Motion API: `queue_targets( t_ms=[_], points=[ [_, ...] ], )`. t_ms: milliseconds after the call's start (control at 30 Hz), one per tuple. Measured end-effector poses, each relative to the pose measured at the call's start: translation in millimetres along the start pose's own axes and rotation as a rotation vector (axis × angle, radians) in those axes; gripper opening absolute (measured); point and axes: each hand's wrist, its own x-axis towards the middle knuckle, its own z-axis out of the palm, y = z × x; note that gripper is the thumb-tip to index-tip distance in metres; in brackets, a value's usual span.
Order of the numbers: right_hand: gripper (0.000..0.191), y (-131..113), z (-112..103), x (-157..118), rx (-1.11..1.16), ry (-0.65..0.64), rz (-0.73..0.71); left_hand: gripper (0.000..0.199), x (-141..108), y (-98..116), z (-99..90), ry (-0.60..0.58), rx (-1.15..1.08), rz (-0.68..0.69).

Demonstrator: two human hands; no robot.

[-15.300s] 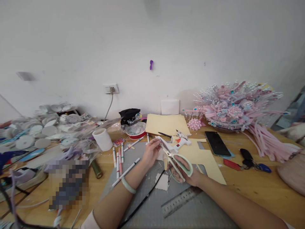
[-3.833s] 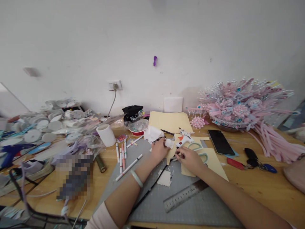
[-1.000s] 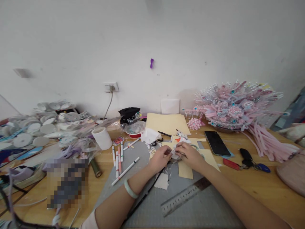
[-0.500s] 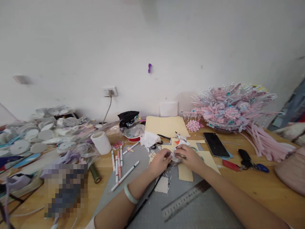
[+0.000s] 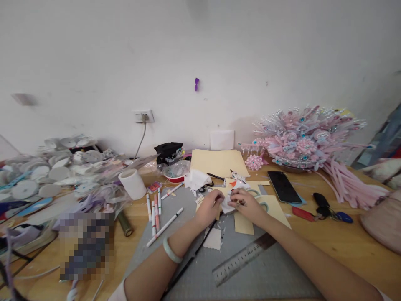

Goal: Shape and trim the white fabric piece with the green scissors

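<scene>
Over the grey cutting mat point(image 5: 269, 276), my two hands meet around a small crumpled white piece point(image 5: 226, 205), perhaps paper or cloth. My left hand point(image 5: 209, 209), with a pale bangle on its wrist, pinches at its left edge. From the right, the bent fingers of my right hand point(image 5: 249, 207) grip the same piece. Partly hidden behind the right hand are the pale green handles of scissors point(image 5: 265, 206), lying on cream card point(image 5: 278, 212). A torn white scrap point(image 5: 213, 239) and tiny shreds lie just below the hands.
Several markers point(image 5: 165, 227) and a steel ruler point(image 5: 239, 261) lie on the mat. A white roll point(image 5: 133, 184) stands left, beside piled white spools point(image 5: 26, 190). To the right are a phone point(image 5: 284, 187), keys point(image 5: 327, 212) and a pink beaded headdress point(image 5: 300, 144).
My fingers have drawn slightly apart, so more of the white piece shows between them. The view has shifted a little; the things on the table stay put.
</scene>
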Motion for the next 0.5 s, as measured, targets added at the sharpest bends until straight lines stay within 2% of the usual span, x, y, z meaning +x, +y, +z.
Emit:
queue_targets(
  t_ms=[233, 433, 500],
  points=[
    [0.013, -3.3, 0.6, -2.7, -0.052, 0.069, -0.006, 0.007, -0.3, 2.5, 1.2, 0.058, -0.125, -0.068],
    [0.007, -4.5, -0.9, -2.2, -0.152, 0.032, -0.008, 0.005, 4.2, 0.6, 0.3, 0.028, -0.198, -0.162],
    [0.007, -5.7, -1.8, -2.0, -0.185, 0.031, -0.01, 0.008, 8.7, -3.4, -8.2, 0.154, -0.192, -0.198]
  ],
)
